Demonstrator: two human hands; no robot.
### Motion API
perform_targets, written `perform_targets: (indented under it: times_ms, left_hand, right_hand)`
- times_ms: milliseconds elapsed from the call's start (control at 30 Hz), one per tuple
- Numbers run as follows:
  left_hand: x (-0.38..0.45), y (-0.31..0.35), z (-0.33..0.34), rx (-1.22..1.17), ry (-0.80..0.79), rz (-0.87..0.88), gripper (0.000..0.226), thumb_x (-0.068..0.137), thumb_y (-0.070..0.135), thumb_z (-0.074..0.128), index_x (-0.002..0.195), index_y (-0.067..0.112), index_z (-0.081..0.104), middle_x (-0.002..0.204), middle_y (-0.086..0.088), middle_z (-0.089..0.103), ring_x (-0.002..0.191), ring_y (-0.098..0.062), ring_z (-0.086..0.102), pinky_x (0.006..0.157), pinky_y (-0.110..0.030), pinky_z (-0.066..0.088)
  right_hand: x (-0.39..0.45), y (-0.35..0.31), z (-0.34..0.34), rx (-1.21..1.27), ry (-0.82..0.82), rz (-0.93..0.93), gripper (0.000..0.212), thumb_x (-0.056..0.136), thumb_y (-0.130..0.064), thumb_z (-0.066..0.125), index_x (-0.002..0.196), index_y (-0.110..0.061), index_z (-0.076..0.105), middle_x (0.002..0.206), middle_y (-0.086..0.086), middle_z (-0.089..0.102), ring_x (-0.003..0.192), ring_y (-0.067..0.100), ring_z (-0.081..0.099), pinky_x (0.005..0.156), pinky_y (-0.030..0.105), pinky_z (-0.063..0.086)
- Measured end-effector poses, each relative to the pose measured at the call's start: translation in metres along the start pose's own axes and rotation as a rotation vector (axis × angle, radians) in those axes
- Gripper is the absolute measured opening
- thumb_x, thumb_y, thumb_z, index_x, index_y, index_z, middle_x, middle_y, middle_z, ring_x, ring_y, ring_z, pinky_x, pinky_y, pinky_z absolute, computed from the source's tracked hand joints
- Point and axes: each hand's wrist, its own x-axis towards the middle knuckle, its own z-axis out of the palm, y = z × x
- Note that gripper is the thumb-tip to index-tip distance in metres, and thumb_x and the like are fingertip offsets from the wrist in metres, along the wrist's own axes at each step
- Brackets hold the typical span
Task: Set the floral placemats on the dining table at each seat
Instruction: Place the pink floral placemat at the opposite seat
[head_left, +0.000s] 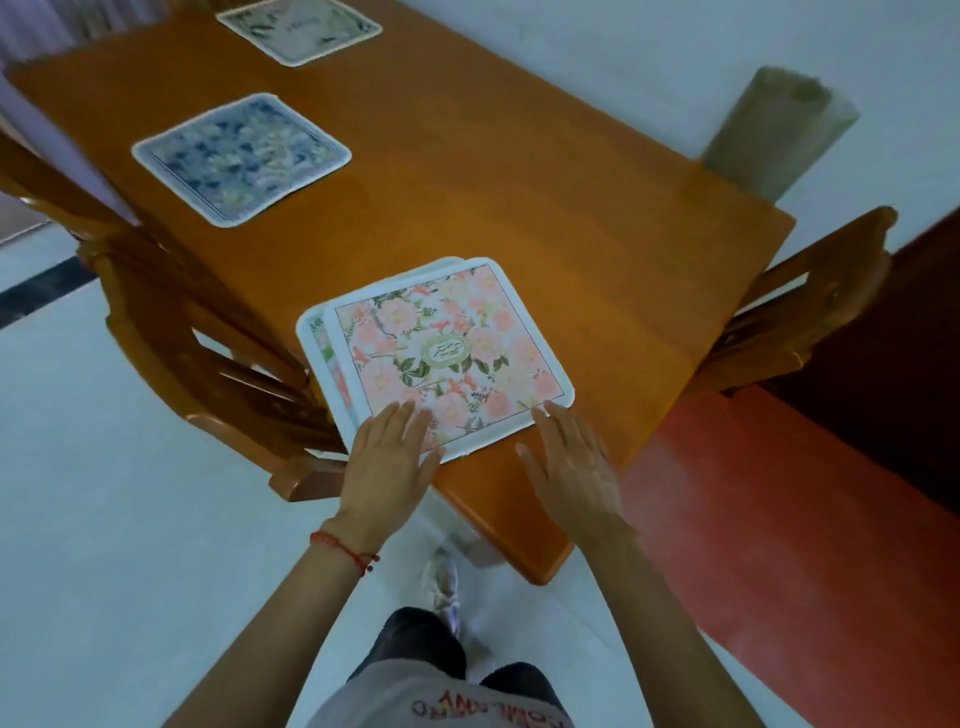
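Note:
A small stack of floral placemats lies at the near corner of the orange wooden table (519, 171); the top one, a pink placemat (447, 353), has a gold oval emblem. Edges of other mats (311, 332) stick out beneath it on the left. My left hand (384, 462) rests flat with its fingers on the stack's near left corner. My right hand (571, 467) lies flat on the table, fingertips touching the pink mat's near right edge. A blue floral placemat (241, 158) lies farther along the left side. A pale green placemat (298, 28) sits at the far end.
A wooden chair (208, 343) is pushed in at the table's left side, close to the stack. Another wooden chair (810, 306) stands at the right. A grey-green post (774, 130) rises beyond the table's right edge. The floor is white on the left and red on the right.

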Motion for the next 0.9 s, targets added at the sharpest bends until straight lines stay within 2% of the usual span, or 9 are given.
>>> perform_targets:
  times_ms: [100,367,467,567,667,800,900]
  left_hand:
    - [0.017,-0.006,-0.001,0.013,-0.036,-0.036,0.054,0.086,0.039,0.033,0.116,0.004,0.059,0.116,-0.019,0.064,0.106,-0.038,0.061,0.088,-0.053,0.048]
    - [0.053,-0.024,0.002,-0.045,-0.052,-0.116,0.054,0.085,0.039,0.037,0.116,0.001,0.058,0.115,-0.023,0.063,0.105,-0.04,0.061,0.088,-0.053,0.048]
    - [0.06,-0.03,0.006,-0.1,-0.024,-0.171,0.052,0.083,0.036,0.045,0.121,0.001,0.054,0.119,-0.024,0.06,0.11,-0.041,0.057,0.091,-0.053,0.045]
    - [0.068,-0.033,0.009,-0.118,-0.027,-0.214,0.056,0.083,0.037,0.038,0.122,0.0,0.051,0.117,-0.024,0.061,0.107,-0.041,0.058,0.09,-0.051,0.047]
    - [0.075,-0.033,0.01,-0.163,0.013,-0.291,0.052,0.082,0.034,0.041,0.118,-0.002,0.052,0.111,-0.026,0.062,0.1,-0.041,0.06,0.087,-0.049,0.049]
    - [0.08,-0.032,0.009,-0.209,0.108,-0.351,0.046,0.081,0.028,0.042,0.111,-0.005,0.052,0.098,-0.027,0.065,0.097,-0.033,0.055,0.082,-0.038,0.05]
    - [0.086,-0.038,0.019,-0.336,0.11,-0.446,0.047,0.084,0.028,0.041,0.11,-0.009,0.055,0.099,-0.029,0.064,0.094,-0.041,0.06,0.082,-0.047,0.053]
  right_hand:
    - [0.024,0.001,0.001,-0.011,0.005,-0.036,0.047,0.092,-0.041,0.038,0.124,-0.01,0.053,0.131,0.011,0.055,0.122,0.029,0.05,0.098,0.045,0.041]
    - [0.078,0.011,0.004,-0.013,-0.049,-0.056,0.07,0.09,-0.056,0.012,0.131,-0.011,0.047,0.137,0.011,0.048,0.128,0.029,0.043,0.103,0.044,0.036]
    - [0.092,0.015,0.006,0.004,-0.086,-0.063,0.068,0.089,-0.056,0.017,0.134,-0.012,0.043,0.141,0.01,0.043,0.132,0.027,0.039,0.106,0.043,0.031]
    - [0.109,0.021,0.009,0.021,-0.084,-0.086,0.065,0.088,-0.052,0.018,0.133,-0.011,0.043,0.14,0.01,0.044,0.131,0.027,0.04,0.105,0.044,0.033]
    - [0.127,0.028,0.012,0.04,-0.103,-0.115,0.058,0.093,-0.048,0.024,0.134,-0.011,0.043,0.14,0.01,0.044,0.13,0.027,0.039,0.104,0.043,0.034]
    - [0.151,0.037,0.015,0.062,-0.152,-0.139,0.052,0.095,-0.041,0.033,0.137,-0.011,0.039,0.145,0.009,0.038,0.134,0.026,0.034,0.107,0.041,0.03]
    - [0.17,0.046,0.019,0.101,-0.205,-0.113,0.049,0.096,-0.037,0.038,0.139,-0.012,0.035,0.148,0.007,0.033,0.136,0.024,0.029,0.11,0.04,0.027]
